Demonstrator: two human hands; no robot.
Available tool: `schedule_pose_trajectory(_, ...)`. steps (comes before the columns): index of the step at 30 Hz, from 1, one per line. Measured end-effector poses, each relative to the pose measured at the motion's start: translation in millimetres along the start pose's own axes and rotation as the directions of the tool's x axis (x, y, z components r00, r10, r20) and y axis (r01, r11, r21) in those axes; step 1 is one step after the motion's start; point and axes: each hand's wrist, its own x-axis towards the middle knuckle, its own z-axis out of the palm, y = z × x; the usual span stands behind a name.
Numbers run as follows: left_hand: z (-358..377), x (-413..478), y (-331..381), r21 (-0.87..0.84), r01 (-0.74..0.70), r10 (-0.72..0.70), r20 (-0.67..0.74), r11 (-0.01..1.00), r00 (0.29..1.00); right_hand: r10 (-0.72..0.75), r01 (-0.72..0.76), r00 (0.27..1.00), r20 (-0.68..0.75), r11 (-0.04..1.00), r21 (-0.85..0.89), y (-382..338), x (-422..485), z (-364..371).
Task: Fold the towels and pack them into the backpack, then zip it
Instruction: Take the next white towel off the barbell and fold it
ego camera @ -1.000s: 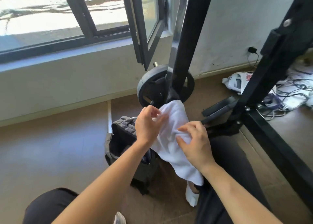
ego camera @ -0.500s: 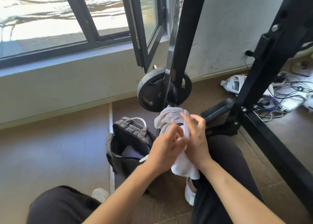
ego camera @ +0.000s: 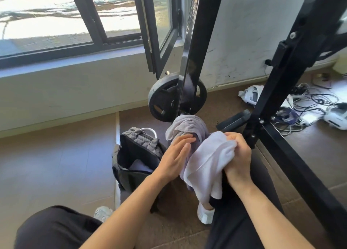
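Seated person, towel in hands over right knee, backpack open on floor.
Black rack frame stands right, weight plate at its foot under the window. Grey backpack upright on the floor between the feet, top unzipped, a pale folded towel inside. White towel draped over the right knee, just right of the backpack. Right hand closed, gripping the towel's upper edge. Left hand flat and open, fingers extended, pressed against the towel's left side.
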Motion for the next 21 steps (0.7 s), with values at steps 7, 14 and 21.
schedule_pose_trajectory(7,6.4,3.6,-7.7,0.248,-0.105,0.111,-0.010,0.963,0.994,-0.387,0.387,0.922,-0.013,0.919,0.074,-46.0,-38.2,-31.5)
schedule_pose_trajectory(14,-13.2,-10.9,7.0,0.005,-0.031,0.032,-0.118,0.999,0.993,-0.403,0.413,0.825,0.395,0.909,0.065,-70.7,-54.6,-7.3)
schedule_pose_trajectory(21,-72.1,-99.6,27.0,-0.557,0.262,-0.250,0.099,0.788,0.963,-0.164,0.351,0.817,0.553,0.902,-0.251,-73.8,-54.9,33.2)
